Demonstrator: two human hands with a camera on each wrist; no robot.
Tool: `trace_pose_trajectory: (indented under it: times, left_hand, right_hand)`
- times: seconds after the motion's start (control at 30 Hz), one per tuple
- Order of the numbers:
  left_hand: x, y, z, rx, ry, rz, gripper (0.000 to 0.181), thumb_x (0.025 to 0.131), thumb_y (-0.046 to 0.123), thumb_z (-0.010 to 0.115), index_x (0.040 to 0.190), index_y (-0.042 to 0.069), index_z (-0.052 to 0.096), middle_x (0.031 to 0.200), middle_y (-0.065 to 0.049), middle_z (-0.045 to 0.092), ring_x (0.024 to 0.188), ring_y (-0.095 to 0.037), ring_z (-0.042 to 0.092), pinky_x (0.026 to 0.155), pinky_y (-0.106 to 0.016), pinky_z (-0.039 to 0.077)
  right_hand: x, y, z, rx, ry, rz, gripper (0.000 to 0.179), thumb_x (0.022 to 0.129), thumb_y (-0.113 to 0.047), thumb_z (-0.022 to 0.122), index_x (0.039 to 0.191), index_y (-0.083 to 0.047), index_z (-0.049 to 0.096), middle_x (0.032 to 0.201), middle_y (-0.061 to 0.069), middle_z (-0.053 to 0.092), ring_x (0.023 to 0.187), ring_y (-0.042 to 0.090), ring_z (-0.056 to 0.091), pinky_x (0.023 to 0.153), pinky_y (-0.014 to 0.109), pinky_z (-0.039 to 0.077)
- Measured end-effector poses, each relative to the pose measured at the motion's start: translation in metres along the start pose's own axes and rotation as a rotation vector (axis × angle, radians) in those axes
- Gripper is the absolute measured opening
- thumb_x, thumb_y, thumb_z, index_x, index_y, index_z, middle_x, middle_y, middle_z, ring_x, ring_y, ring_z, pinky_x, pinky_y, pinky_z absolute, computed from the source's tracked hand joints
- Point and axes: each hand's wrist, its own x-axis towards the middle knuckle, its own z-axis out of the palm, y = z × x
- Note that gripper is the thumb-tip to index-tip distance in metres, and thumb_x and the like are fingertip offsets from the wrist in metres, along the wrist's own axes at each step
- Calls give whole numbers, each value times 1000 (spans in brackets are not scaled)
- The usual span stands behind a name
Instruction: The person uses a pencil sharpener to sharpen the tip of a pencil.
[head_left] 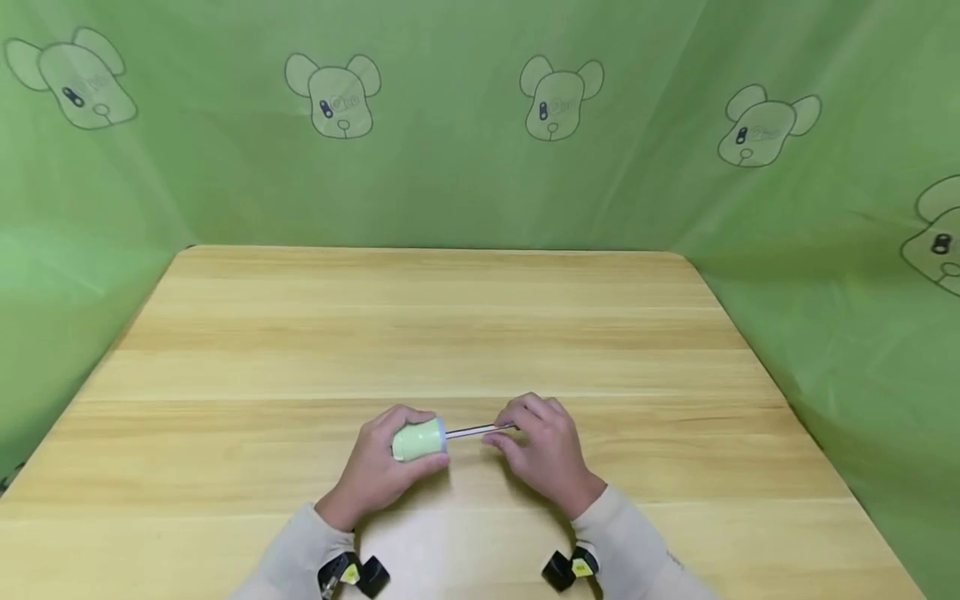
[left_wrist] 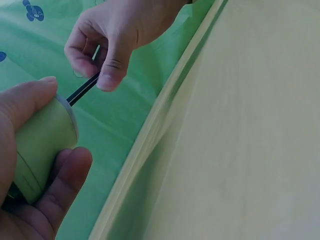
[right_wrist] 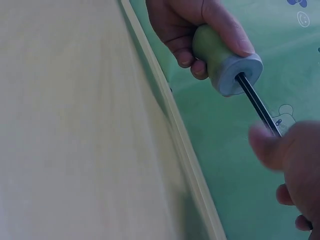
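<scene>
My left hand (head_left: 372, 469) wraps round a light green pencil sharpener (head_left: 418, 441), a small cylinder lying sideways with a pale blue-grey end facing right. A dark striped pencil (head_left: 468, 431) sits with one end in the hole of that face, as the right wrist view shows. My right hand (head_left: 551, 450) pinches the pencil's other end between thumb and fingers. In the right wrist view the thumb (right_wrist: 267, 147) is blurred. Both hands are held over the near middle of the table, and the pencil's inserted tip is hidden inside the sharpener (right_wrist: 212, 52).
A pale wood-grain table (head_left: 420, 325) spreads out beneath the hands. Green sheeting (head_left: 450, 192) printed with mouse faces hangs behind it and along both sides. Each grey sleeve has a small black device (head_left: 558, 571) strapped at the wrist.
</scene>
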Motion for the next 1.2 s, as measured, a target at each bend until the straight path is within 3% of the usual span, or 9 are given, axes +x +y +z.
trace_pose_trajectory:
  times: [0.13,0.33,0.8,0.97,1.2]
  left_hand:
    - [0,1,0,-5,-4,-31,41,74,21,85,108,8,66,96,-3,65,70,-12,52,54,-26,47]
    - [1,0,-1,17,-15,-34,41,74,21,85,108,8,66,96,-1,65,69,-12,52,52,-26,47]
    - [-2,0,1,27,-14,-17,42,72,20,86,107,9,66,99,0,66,69,-9,52,53,-25,48]
    - [-6,0,1,17,7,-7,42,71,19,87,106,10,66,99,0,66,69,-8,52,52,-25,48]
    - [-1,-2,-2,-8,-3,-6,42,70,17,87,106,9,66,99,-1,65,70,-10,54,53,-26,50]
  right_hand:
    - [0,2,2,-6,48,-34,28,58,-7,91,69,-11,65,73,-4,62,62,11,55,58,26,43]
    - [0,3,4,13,49,-32,24,63,-14,88,70,-11,66,72,-4,61,62,11,56,57,26,42]
    - [-5,3,7,17,77,-56,24,60,-20,88,69,-13,67,71,-5,61,58,10,55,57,25,40]
    - [-8,1,7,56,60,-40,20,67,-24,85,69,-13,68,70,-6,61,57,10,53,56,21,38]
    - [-6,0,9,128,1,6,19,66,-15,86,68,-12,67,65,-7,56,51,1,41,46,11,33]
